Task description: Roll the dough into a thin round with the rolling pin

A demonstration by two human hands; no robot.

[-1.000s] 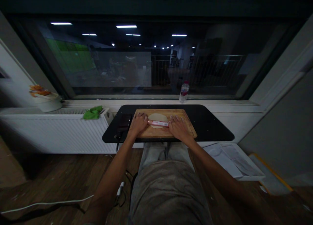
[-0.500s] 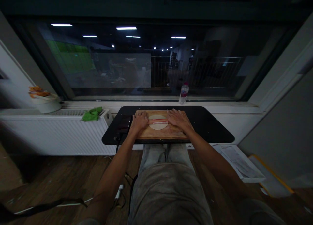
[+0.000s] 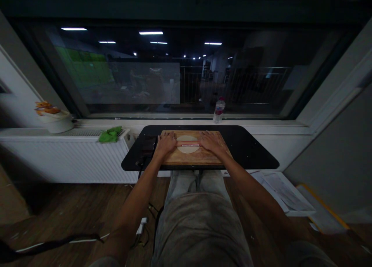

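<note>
A pale round sheet of dough (image 3: pixel 186 149) lies flat on a wooden board (image 3: pixel 200 158). Across its middle rests a rolling pin (image 3: pixel 190 143) with a reddish band and printed lettering. My left hand (image 3: pixel 167 141) lies over the pin's left end, palm down, its fingers stretched forward towards the far edge of the board. Over the right end lies my right hand (image 3: pixel 209 140), likewise flat with fingers extended. Both palms hide the ends of the pin.
The board sits on a black table (image 3: pixel 247 150). Left of it lies a dark phone-like device (image 3: pixel 148 146) with a cable. A water bottle (image 3: pixel 219 111) stands on the windowsill. A green cloth (image 3: pixel 110 134) and a white bucket (image 3: pixel 58 123) are on the radiator (image 3: pixel 87 158).
My right fingertips have drawn back very slightly towards me. The rolling pin and the dough look almost the same, and both hands stay on the pin.
</note>
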